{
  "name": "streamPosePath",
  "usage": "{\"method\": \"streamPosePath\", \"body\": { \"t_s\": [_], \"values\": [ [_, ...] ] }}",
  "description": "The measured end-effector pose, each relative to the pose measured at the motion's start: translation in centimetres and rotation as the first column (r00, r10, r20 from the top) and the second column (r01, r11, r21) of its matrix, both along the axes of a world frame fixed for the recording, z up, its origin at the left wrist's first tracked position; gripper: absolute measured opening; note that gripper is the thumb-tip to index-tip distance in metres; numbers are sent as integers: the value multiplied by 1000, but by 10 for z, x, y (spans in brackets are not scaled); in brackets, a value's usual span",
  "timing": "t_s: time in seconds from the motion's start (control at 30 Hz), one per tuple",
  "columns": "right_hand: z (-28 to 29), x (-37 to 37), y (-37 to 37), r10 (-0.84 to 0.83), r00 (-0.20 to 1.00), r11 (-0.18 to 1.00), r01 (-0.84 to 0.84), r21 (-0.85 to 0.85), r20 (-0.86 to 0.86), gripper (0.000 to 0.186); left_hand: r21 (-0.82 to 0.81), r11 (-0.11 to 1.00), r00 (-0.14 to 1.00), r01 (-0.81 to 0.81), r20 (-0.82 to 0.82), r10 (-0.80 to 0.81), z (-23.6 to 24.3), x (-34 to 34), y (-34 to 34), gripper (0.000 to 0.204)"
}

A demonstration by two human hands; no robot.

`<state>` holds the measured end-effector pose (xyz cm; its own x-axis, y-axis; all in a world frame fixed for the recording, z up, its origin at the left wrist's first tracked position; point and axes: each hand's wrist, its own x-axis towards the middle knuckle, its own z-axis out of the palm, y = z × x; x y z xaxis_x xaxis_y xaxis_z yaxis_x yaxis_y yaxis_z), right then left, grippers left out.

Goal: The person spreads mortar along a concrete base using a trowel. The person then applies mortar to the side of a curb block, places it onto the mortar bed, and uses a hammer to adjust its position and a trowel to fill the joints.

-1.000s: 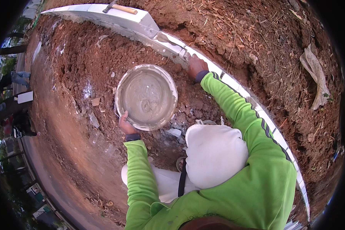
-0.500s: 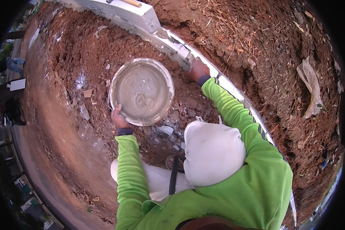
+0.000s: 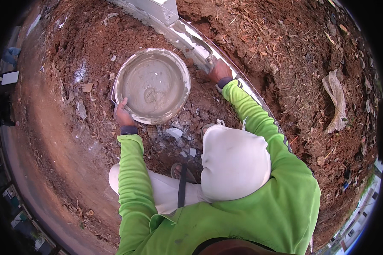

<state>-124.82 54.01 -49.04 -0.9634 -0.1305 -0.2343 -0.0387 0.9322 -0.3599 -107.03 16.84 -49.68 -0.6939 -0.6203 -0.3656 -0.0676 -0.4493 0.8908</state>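
Two hands at work over red-brown soil. Left hand (image 3: 123, 114), green sleeve, fingers curled over the near rim of a round grey mortar-smeared metal pan (image 3: 152, 85) that sits on the ground. Right hand (image 3: 219, 70) closed around a trowel handle; the grey mortar-coated trowel blade (image 3: 203, 51) lies along the mortar-topped row of white concrete blocks (image 3: 187, 36). Pan just left of that row.

I see my view tipped forward since a second ago, the white block wall (image 3: 187, 36) sliding toward the top edge, the mortar pan (image 3: 152, 85) by my left hand (image 3: 122, 114) fingers nearer centre, the right hand (image 3: 219, 70) lower along the wall
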Motion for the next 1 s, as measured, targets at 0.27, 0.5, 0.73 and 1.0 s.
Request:
{"method": "streamPosePath", "body": {
  "t_s": [0.27,0.5,0.73,1.0],
  "values": [
    [-8,3,-1,-31,993,999,30,-11,-113,62,-12,1000,1000,1,-9,-1,-8,-5,-3,34],
    [26,10,-5,-14,1000,997,15,77,-9,55,-32,999,999,-9,-31,8,-7,-10,-3,38],
    [26,42,28,74,935,978,-136,-158,-346,42,-36,999,997,-3,-72,0,8,-11,14,34],
    [191,97,-12,478,751,836,-549,-27,-455,38,-2,1000,999,4,-52,-4,20,-13,27,35]
  ]
}}
